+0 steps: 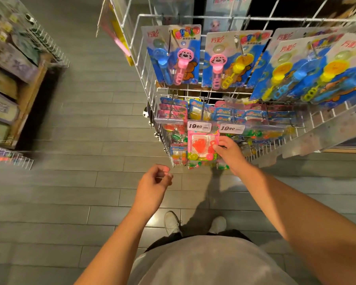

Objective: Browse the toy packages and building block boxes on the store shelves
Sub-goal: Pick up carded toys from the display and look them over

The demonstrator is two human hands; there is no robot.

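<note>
Right hand [228,150] fingers [216,148] pinching pink toy package [201,146] right edge.

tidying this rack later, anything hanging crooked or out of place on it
Mostly the pink blister-card toy pack: the right hand pinches its edge and it stands out from the row beneath the price tags. The blue bubble-wand cards at upper right fan out tilted.
</note>
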